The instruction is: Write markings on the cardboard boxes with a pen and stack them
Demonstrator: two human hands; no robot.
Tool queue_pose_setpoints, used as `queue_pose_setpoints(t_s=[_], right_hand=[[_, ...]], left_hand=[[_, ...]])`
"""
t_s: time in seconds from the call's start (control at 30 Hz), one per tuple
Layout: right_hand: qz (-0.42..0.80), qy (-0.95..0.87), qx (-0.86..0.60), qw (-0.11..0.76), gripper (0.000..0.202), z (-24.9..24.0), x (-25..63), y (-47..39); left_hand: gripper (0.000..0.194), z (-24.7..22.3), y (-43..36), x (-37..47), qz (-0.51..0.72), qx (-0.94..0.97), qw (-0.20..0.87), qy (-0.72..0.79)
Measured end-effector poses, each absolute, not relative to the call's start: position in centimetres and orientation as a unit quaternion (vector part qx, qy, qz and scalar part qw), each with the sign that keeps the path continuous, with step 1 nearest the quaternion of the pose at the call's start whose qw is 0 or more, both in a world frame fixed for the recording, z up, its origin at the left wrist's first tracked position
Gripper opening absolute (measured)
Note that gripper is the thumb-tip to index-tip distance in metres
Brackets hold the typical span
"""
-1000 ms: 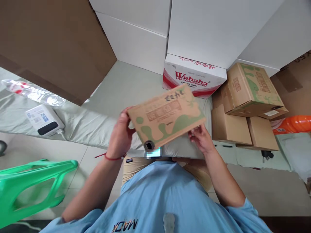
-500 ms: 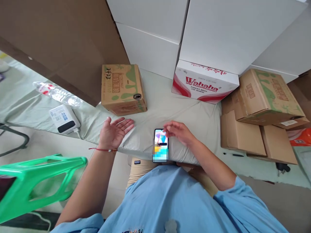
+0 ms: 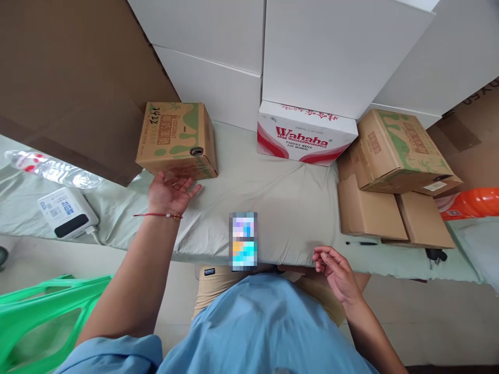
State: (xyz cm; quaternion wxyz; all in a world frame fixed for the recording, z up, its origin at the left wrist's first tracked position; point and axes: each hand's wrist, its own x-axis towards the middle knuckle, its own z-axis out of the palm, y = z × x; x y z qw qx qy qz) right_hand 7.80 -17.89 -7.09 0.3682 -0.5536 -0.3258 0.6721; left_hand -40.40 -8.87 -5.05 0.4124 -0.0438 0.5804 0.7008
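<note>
head view: left hand (image 3: pixel 167 195) at the carton (image 3: pixel 175 137), right hand (image 3: pixel 337 272) well apart from it
the carton stands on the cloth-covered surface (image 3: pixel 280 192), beside the tall brown board (image 3: pixel 78 78); the left hand lies palm up, fingers spread, at its lower front edge, though whether they touch i cannot tell. the right hand is half curled over the surface's near edge, with nothing visible in it; whether thumb and fingertips meet i cannot tell. the phone (image 3: pixel 244 241) lies between the hands. the step in hand looks like placing or adjusting the carton; any further shift would likely call for firm contact on its side, a lift for both hands.
</note>
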Motion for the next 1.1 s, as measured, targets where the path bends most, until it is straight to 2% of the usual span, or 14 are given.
queue_pose_setpoints(t_s=[0.27, 0.43, 0.53, 0.6, 0.7, 0.8, 0.97, 1.03, 1.1], right_hand=[[0.645, -0.334, -0.567, 0.388, 0.046, -7.1, 8.0, -17.9], [0.612, -0.397, -0.568, 0.38, 0.042, -6.0, 8.3, -18.6], [0.52, -0.458, -0.596, 0.406, 0.035, -4.3, 10.8, -17.8], [0.426, -0.471, -0.62, 0.461, 0.031, -2.6, 13.6, -16.0], [0.271, -0.45, -0.634, 0.568, 0.037, 0.2, 18.6, -10.8], [0.165, -0.431, -0.642, 0.612, 0.043, 2.6, 22.8, -4.1], [0.261, -0.358, -0.679, 0.585, 0.031, 5.7, 25.5, 5.2], [0.311, -0.341, -0.682, 0.568, 0.038, 6.6, 25.3, 7.3], [0.35, -0.338, -0.677, 0.551, 0.054, 7.0, 24.8, 8.3]], left_hand=[[0.025, -3.9, -5.3, -41.7, 0.724, -0.052, 0.401, 0.559], [0.028, -3.6, -4.9, -41.7, 0.742, -0.056, 0.357, 0.565], [0.029, -3.7, -6.6, -39.9, 0.728, -0.038, 0.361, 0.581], [0.028, -3.9, -8.3, -38.1, 0.713, -0.016, 0.386, 0.586], [0.03, -4.5, -11.1, -35.3, 0.683, 0.011, 0.431, 0.59], [0.028, -5.1, -13.7, -33.3, 0.667, 0.029, 0.449, 0.594], [0.023, -5.8, -16.7, -31.6, 0.658, 0.062, 0.46, 0.593], [0.023, -6.2, -17.0, -30.6, 0.644, 0.075, 0.481, 0.59], [0.023, -6.6, -16.5, -29.0, 0.625, 0.094, 0.517, 0.577]])
